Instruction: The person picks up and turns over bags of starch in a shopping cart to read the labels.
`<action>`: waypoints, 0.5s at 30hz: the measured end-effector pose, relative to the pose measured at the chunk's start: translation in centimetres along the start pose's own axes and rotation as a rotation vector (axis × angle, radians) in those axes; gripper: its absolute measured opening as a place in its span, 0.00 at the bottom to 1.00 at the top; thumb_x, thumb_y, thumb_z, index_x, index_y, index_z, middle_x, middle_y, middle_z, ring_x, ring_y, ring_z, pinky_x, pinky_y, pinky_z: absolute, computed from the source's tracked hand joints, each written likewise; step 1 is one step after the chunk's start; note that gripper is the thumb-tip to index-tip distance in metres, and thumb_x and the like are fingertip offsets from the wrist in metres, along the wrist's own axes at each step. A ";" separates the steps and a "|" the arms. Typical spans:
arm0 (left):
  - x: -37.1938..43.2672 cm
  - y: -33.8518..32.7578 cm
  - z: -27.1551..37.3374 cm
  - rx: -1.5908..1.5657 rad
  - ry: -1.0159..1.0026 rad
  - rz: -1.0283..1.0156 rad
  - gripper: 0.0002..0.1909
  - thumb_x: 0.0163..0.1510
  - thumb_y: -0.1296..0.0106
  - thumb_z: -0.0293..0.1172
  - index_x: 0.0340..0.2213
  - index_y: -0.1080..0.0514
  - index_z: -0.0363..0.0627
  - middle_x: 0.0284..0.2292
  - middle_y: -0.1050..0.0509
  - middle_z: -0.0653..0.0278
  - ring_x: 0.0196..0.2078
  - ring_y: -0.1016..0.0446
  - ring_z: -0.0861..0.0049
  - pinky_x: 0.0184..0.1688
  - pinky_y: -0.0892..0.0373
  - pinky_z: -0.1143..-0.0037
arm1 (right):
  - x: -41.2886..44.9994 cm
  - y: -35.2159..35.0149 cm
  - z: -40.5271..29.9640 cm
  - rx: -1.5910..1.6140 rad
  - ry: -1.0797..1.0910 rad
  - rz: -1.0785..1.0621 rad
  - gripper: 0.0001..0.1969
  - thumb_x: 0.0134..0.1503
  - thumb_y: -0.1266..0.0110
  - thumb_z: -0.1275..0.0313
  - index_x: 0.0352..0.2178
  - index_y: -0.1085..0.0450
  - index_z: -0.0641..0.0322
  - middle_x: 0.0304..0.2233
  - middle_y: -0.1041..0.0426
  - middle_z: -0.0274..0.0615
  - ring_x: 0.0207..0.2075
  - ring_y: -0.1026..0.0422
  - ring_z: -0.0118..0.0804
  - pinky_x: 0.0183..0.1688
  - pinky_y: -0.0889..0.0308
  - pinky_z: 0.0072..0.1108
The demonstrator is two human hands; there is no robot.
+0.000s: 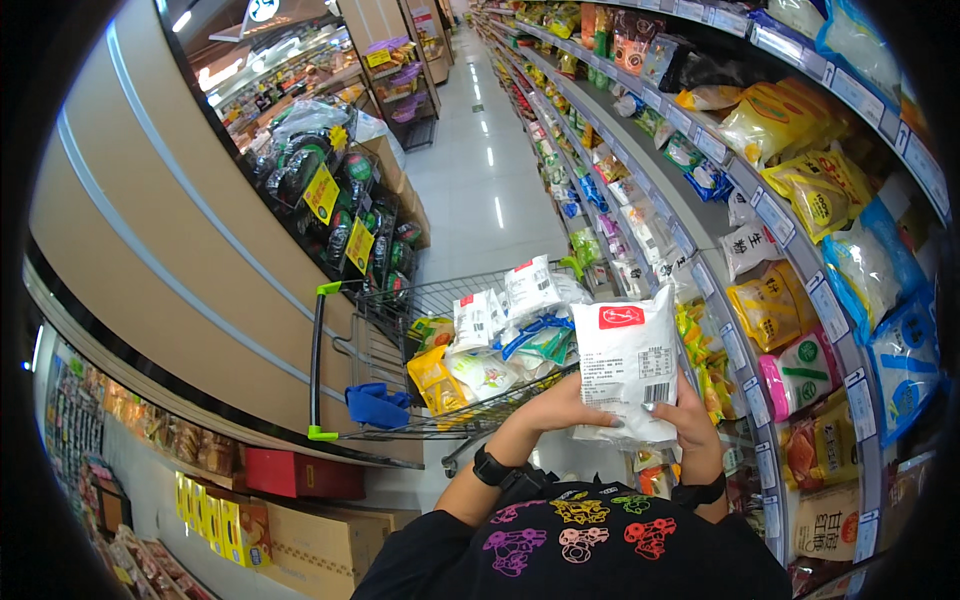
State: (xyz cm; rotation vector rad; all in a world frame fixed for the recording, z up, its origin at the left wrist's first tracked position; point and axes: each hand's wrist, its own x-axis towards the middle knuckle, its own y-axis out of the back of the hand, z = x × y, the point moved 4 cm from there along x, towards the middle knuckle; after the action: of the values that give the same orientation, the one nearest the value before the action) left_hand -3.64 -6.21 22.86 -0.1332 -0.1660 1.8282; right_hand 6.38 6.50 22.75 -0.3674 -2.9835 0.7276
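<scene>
Between both hands I hold a white plastic food bag (624, 352) with a red emblem, printed text and a barcode facing me. My left hand (566, 405) grips its lower left side, thumb across the front. On the lower right edge, my right hand (688, 416) has its thumb near the barcode; the other fingers are hidden behind the bag. Just left of the bag is a wire shopping cart (375, 300) with a black handle and green corners. Inside it lie more white bags (475, 322), a yellow bag (437, 379) and a blue cloth-like item (377, 405).
Curved shelves of packaged goods (780, 315) run close along my right. A beige panelled wall (202, 247) stands left, with a stack of dark wrapped goods (337, 187) beyond it. The tiled aisle (480, 165) stretches ahead. Cardboard boxes (315, 544) sit at lower left.
</scene>
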 end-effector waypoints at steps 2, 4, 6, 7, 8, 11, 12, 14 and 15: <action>-0.2 0.3 0.0 0.026 -0.006 0.012 0.33 0.32 0.42 0.25 0.43 0.42 0.36 0.41 0.36 0.60 0.43 0.39 0.76 0.46 0.43 0.75 | 0.4 0.1 0.2 -0.038 0.028 -0.002 0.38 0.35 0.44 0.78 0.49 0.55 0.67 0.44 0.40 0.43 0.44 0.40 0.32 0.45 0.44 0.20; -0.5 0.4 1.0 0.336 -0.107 0.096 0.29 0.34 0.44 0.25 0.41 0.40 0.38 0.37 0.33 0.58 0.39 0.34 0.73 0.42 0.39 0.76 | 0.8 0.1 0.2 -0.252 0.074 -0.089 0.35 0.38 0.45 0.79 0.48 0.53 0.67 0.42 0.39 0.41 0.43 0.39 0.30 0.43 0.43 0.19; -0.7 0.5 1.8 0.541 -0.145 0.087 0.28 0.34 0.45 0.26 0.41 0.40 0.40 0.35 0.32 0.57 0.37 0.33 0.70 0.40 0.38 0.76 | 1.3 1.4 1.7 -0.291 0.056 -0.115 0.31 0.39 0.45 0.79 0.46 0.49 0.67 0.41 0.38 0.41 0.42 0.39 0.29 0.43 0.42 0.19; -0.8 0.4 2.3 0.747 -0.181 0.078 0.26 0.35 0.45 0.28 0.40 0.39 0.41 0.33 0.31 0.55 0.35 0.32 0.67 0.38 0.37 0.75 | 1.5 1.5 2.3 -0.329 0.037 -0.141 0.27 0.39 0.45 0.79 0.43 0.45 0.67 0.39 0.37 0.40 0.41 0.38 0.29 0.42 0.42 0.19; -1.0 0.1 3.0 0.826 -0.288 0.111 0.24 0.35 0.46 0.30 0.38 0.38 0.43 0.30 0.31 0.53 0.33 0.32 0.60 0.35 0.36 0.73 | 1.3 1.6 2.6 -0.303 0.035 -0.123 0.23 0.40 0.46 0.80 0.40 0.42 0.67 0.38 0.36 0.40 0.41 0.38 0.29 0.42 0.41 0.20; -0.7 0.3 4.0 0.827 -0.215 0.142 0.23 0.35 0.46 0.32 0.36 0.38 0.42 0.29 0.31 0.54 0.32 0.32 0.58 0.34 0.36 0.72 | 1.8 1.8 3.4 -0.352 0.124 -0.090 0.23 0.40 0.46 0.79 0.40 0.42 0.66 0.38 0.36 0.39 0.40 0.38 0.29 0.41 0.41 0.21; -0.7 0.7 4.0 0.824 -0.218 0.164 0.23 0.34 0.45 0.33 0.36 0.37 0.42 0.29 0.31 0.54 0.31 0.32 0.58 0.33 0.36 0.71 | 2.1 1.4 3.5 -0.327 0.129 -0.076 0.22 0.40 0.47 0.79 0.40 0.42 0.66 0.38 0.36 0.39 0.40 0.38 0.29 0.42 0.42 0.22; -0.7 1.7 3.9 0.795 -0.221 0.158 0.23 0.34 0.45 0.32 0.36 0.37 0.42 0.30 0.31 0.54 0.31 0.32 0.58 0.33 0.36 0.71 | 2.9 0.6 3.5 -0.289 0.124 -0.082 0.22 0.40 0.46 0.79 0.40 0.42 0.66 0.38 0.36 0.39 0.40 0.38 0.29 0.42 0.42 0.22; -0.7 2.3 3.8 0.762 -0.222 0.145 0.23 0.34 0.45 0.32 0.36 0.37 0.42 0.30 0.31 0.54 0.32 0.32 0.59 0.33 0.36 0.71 | 3.3 0.3 3.7 -0.249 0.117 -0.082 0.23 0.40 0.46 0.78 0.40 0.42 0.66 0.38 0.36 0.38 0.41 0.38 0.30 0.42 0.42 0.22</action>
State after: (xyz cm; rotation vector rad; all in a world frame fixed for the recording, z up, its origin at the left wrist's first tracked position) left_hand -6.28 -7.60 26.17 0.6058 0.3983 1.9288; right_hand 2.91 5.89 19.33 -0.2843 -2.9609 0.3156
